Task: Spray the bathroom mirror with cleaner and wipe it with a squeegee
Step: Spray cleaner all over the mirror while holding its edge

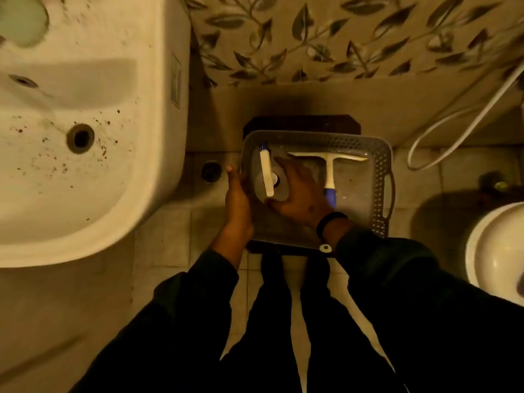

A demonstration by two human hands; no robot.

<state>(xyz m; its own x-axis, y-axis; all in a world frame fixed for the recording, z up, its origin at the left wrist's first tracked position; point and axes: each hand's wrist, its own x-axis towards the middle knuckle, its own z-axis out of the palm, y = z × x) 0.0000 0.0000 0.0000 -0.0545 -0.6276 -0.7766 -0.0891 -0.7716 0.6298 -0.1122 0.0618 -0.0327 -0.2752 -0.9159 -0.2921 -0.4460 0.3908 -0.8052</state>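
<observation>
Spray bottle (268, 177) gripped by right hand (300, 194), one squeegee (329, 168) beside; left hand (236, 194) on basket (380, 171), grip unclear.

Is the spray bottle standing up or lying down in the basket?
Standing up: the spray bottle shows its top and round shoulder from above, inside the basket.

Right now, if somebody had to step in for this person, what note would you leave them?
Right hand: wrapped around the spray bottle, which stands upright at the left of the grey basket.
Left hand: at the basket's left edge, holding nothing I can see.
Squeegee: lying flat in the basket, right of the bottle, untouched.
The basket sits low on a dark stand, right of the sink.
Done: nothing that shows; no mirror is in view.
Left: lift the bottle, spray the mirror, then wipe with the squeegee.
</observation>
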